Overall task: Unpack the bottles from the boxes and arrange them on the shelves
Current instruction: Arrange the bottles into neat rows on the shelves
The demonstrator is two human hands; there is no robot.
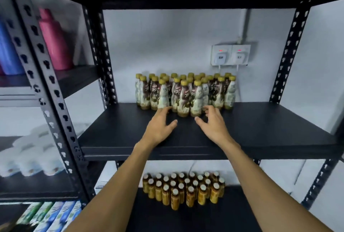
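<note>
Two bare forearms reach up from the bottom edge toward the middle shelf of a black metal rack. The left hand (160, 127) and the right hand (214, 125) hover just above the flat black shelf board (260, 131). Both hands are released: the fingers are spread and only loosely bent, and they grasp nothing. The fingertips of each hand come very near the feet of the front bottles, but I cannot tell if they touch them.

The small plastic bottles with brown-and-white labels and dull gold caps (184, 94) stand upright in a tight group at the back middle of this board, near the white wall. Two bottles at the front of the group stand between the two hands.

On the lower shelf board (149, 213), directly under the hands, a second group of amber bottles with white caps (184, 189) stands upright in close rows.

On the wall behind, to the right of the upper group, is a pair of white wall sockets with small red lights (230, 54).

To the left, behind a perforated black upright post (42, 82), a neighbouring rack carries a tall pink bottle (54, 39) and a tall blue bottle (9, 53) on one level, blurred white wrapped packs (31, 153) below them, and green and blue cartons (54, 217) at the bottom.
</note>
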